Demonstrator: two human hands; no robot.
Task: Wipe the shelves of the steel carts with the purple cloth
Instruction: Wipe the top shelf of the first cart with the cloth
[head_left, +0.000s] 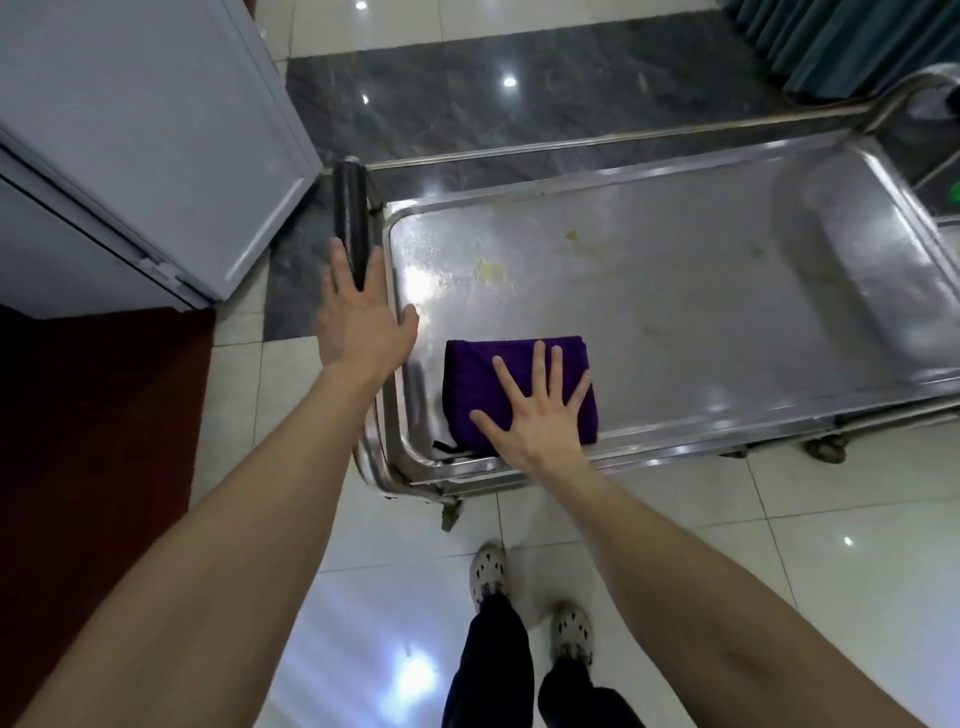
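A steel cart (675, 291) stands in front of me with its top shelf bare and a few yellowish stains near the far left. A folded purple cloth (470, 384) lies flat at the shelf's near left corner. My right hand (540, 410) presses flat on the cloth with fingers spread, not gripping it. My left hand (358, 317) is open at the cart's left end, fingers around the near end of the black padded handle (351, 208), thumb over the shelf rim.
A white cabinet or fridge (150, 145) stands close to the left of the cart handle. A dark red mat (93, 441) lies on the floor at left. A teal curtain (852, 36) hangs at the back right. My feet stand on glossy white tiles below the cart.
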